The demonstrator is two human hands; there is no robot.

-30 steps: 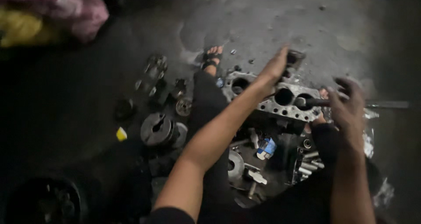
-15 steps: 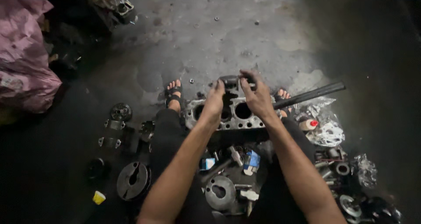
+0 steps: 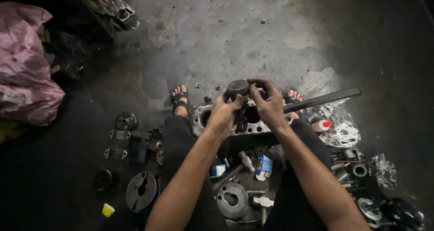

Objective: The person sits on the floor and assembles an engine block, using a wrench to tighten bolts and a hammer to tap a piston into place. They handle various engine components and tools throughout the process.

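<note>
Piston body hidden behind both hands, only crown visible.

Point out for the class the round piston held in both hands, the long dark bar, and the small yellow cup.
piston (image 3: 238, 87), head view, on its flat round top.
long dark bar (image 3: 325, 99), head view, mid-shaft.
small yellow cup (image 3: 107, 209), head view, on its side wall.

A pink plastic bag, a small yellow cup, blue-and-white boxes, grey stained floor.
</note>
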